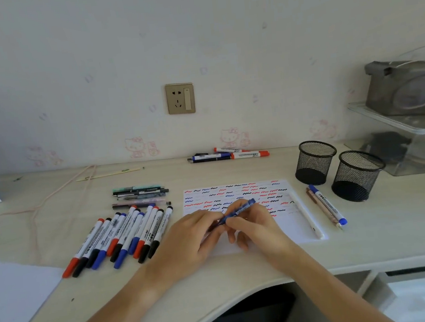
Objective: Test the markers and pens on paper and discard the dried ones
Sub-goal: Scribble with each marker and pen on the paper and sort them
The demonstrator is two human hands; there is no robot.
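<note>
Head view: both hands [223, 227] grip blue pen [240, 209].

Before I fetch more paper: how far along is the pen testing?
Well along: red, blue and black squiggles fill the upper part of the paper. In hand: both hands hold a blue pen over it. Left, by my guess: rows of markers and pens beside it.
</note>
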